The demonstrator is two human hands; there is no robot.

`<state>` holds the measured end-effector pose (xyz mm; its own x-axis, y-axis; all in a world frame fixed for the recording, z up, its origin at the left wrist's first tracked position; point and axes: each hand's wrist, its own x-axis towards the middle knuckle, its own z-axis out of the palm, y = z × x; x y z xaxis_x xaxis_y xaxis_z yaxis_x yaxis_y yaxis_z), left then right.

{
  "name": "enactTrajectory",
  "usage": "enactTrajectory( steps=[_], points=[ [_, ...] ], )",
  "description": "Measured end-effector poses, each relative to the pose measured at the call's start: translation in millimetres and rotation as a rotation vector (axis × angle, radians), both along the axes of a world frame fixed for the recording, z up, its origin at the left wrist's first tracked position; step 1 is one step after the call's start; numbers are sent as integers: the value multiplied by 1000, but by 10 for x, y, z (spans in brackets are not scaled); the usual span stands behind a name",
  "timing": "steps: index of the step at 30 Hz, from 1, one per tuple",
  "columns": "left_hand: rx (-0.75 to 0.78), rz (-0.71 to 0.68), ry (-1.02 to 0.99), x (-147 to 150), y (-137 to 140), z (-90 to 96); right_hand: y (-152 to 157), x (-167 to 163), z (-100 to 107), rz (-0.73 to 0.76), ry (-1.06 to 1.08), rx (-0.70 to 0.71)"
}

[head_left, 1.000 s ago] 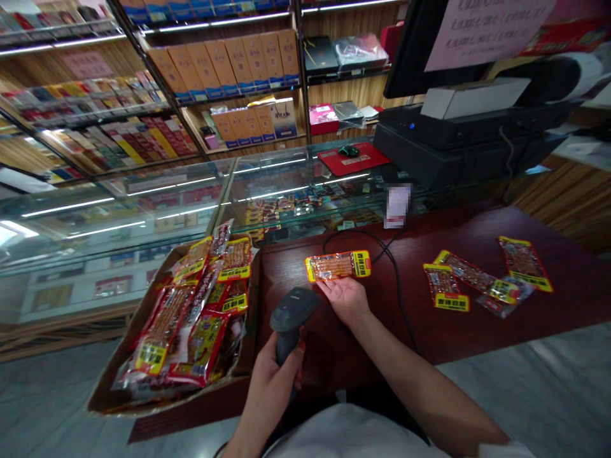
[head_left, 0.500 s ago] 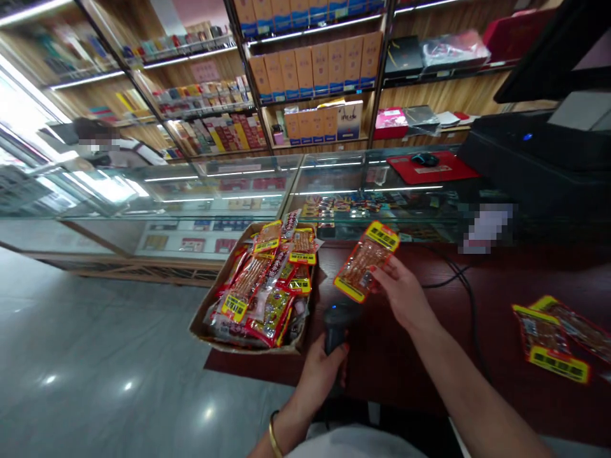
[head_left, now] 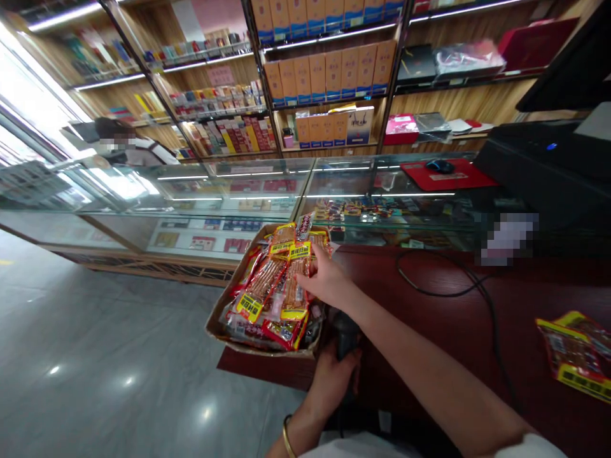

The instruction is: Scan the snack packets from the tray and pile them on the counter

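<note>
My right hand (head_left: 323,280) reaches left over an open cardboard box (head_left: 216,323) and grips an orange and yellow snack packet (head_left: 294,286) lying on top of the pile of similar packets inside. The box sits at the left end of the dark red wooden counter (head_left: 453,318). Below my right forearm, my left hand (head_left: 334,381) is closed around the handle of a black barcode scanner (head_left: 346,332), whose head is partly hidden by the forearm.
Two more snack packets (head_left: 573,353) lie on the counter at the right edge. A black cable (head_left: 429,289) loops across the counter. Behind stand a glass display case (head_left: 229,191), a red mouse pad (head_left: 449,177) and a black till (head_left: 548,152). Another person (head_left: 128,146) is far left.
My right hand lifted the packet off the counter, held it up in front of the scanner, then carried it left onto the pile in the box. My view turned left.
</note>
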<state>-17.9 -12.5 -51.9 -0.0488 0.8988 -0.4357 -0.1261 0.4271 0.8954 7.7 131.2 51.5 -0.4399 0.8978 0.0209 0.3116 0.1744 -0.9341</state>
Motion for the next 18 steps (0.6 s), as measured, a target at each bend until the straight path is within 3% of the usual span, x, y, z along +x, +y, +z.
enactTrajectory(
  steps=[7,11,14,18],
  points=[
    [63,-10,26,-4,17,15,-206,106,48,-53,-659,382],
    [-1,-14,30,11,57,71,-269,272,55,-28,-663,413],
    [-28,17,24,17,57,76,-316,596,30,-87,-544,401],
    [-32,15,52,-13,84,60,-271,1531,-135,-416,-518,318]
  ],
)
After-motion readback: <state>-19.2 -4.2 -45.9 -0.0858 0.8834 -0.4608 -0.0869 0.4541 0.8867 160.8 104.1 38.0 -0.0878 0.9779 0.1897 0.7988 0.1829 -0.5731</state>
